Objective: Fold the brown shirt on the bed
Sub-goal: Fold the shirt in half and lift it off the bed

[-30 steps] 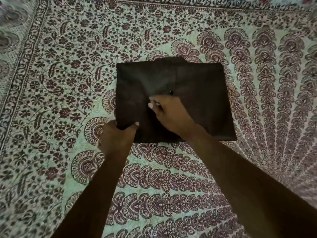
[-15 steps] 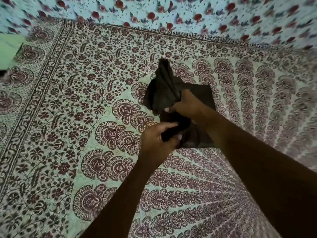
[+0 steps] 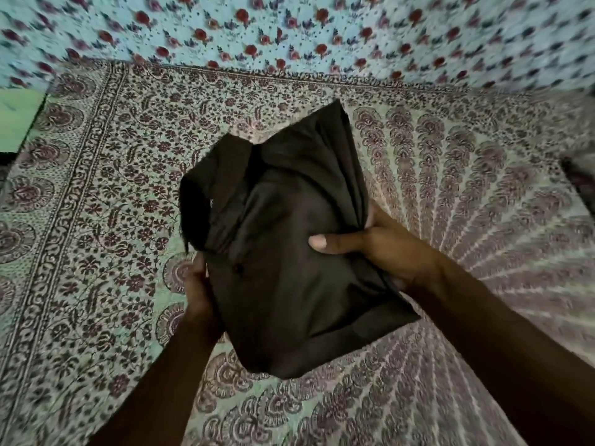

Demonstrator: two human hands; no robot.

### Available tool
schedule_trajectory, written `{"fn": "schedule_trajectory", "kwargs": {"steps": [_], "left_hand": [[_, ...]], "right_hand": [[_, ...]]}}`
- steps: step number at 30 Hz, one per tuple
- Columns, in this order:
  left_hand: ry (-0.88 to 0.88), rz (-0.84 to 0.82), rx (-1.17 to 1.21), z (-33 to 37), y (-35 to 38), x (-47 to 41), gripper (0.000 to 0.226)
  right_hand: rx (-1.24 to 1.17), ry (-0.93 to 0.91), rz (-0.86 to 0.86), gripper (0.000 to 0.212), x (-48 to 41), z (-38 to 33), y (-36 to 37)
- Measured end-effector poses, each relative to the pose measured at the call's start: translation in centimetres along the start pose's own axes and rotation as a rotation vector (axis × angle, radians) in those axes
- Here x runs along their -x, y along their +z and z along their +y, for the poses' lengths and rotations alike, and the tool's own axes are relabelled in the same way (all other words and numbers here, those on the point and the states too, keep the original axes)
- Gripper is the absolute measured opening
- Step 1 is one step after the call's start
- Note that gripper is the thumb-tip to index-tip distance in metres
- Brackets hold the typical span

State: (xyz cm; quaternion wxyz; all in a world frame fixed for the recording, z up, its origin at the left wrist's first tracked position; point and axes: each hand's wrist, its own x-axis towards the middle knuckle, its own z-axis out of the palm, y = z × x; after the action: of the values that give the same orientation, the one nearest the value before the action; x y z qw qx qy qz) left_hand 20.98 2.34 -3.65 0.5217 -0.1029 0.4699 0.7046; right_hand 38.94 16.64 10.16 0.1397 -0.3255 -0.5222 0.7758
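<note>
Brown shirt: here it is, the brown shirt (image 3: 289, 268), dead centre of the frame, a folded dark bundle held between both my hands. As far as I can judge it hangs above the patterned bedspread (image 3: 96, 220) instead of lying on it.

Right hand: my right hand (image 3: 380, 249) clamps the shirt's right side at centre right. The thumb (image 3: 322, 242) lies across the top of the cloth and the fingers go under it. The fabric bunches into long creases running up from that pinch, so the layers are trapped together and shouldn't slide apart.

Left hand: my left hand (image 3: 199, 291) has the left edge, just left of centre. The fingers are tucked out of sight under the cloth. I read it as grasping and carrying the weight on that side.

Shape of the bundle: one corner points toward upper centre, a loose flap sags open at the left, and the lowest corner droops toward lower centre. It is not a tidy rectangle right now.

Stage: folds look largely made. I'd say this is handling the packet, either to flip it or to set it down neatly.

Risk: that sagging left flap could spill open unless I support it.

Surroundings: rose-print cloth (image 3: 289, 33) runs across the top of the frame, and there's a green patch (image 3: 16, 117) at the upper left.
</note>
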Motion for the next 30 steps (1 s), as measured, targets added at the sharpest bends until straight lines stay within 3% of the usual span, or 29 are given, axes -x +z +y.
{"fn": "schedule_trajectory", "kwargs": {"steps": [3, 6, 10, 13, 19, 21, 23, 27, 30], "left_hand": [[-0.061, -0.018, -0.024, -0.3, -4.7, 3.0, 0.041], [-0.043, 0.05, -0.164, -0.2, -9.8, 6.7, 0.06], [0.161, 0.149, -0.51, 0.2, -15.8, 12.5, 0.022], [0.237, 0.148, -0.807, 1.2, -19.3, 17.1, 0.029], [0.554, 0.179, -1.25, 2.8, -23.8, 22.9, 0.013], [0.631, 0.221, -1.415, 3.0, -26.9, 23.5, 0.036], [0.627, 0.249, -1.484, 3.3, -29.7, 23.7, 0.052], [0.654, 0.27, -1.422, 4.3, -35.1, 24.1, 0.053], [0.659, 0.271, -1.352, 6.4, -38.6, 23.5, 0.06]], "right_hand": [[-0.018, 0.013, 0.033, 0.04, 2.6, 3.5, 0.0], [-0.003, 0.059, 0.056, 0.04, 5.6, 7.9, 0.1], [0.022, 0.11, 0.086, 0.038, 10.7, 13.8, 2.4], [0.043, 0.164, 0.099, 0.039, 14.7, 17.3, 5.4], [-0.017, 0.234, 0.15, 0.039, 19.2, 21.3, 11.5], [-0.047, 0.247, 0.178, 0.041, 19.3, 23.4, 13.5], [-0.061, 0.262, 0.222, 0.044, 19.0, 26.0, 15.2], [-0.034, 0.296, 0.257, 0.048, 17.0, 30.9, 19.6], [-0.073, 0.324, 0.265, 0.073, 15.2, 34.0, 23.6]]}}
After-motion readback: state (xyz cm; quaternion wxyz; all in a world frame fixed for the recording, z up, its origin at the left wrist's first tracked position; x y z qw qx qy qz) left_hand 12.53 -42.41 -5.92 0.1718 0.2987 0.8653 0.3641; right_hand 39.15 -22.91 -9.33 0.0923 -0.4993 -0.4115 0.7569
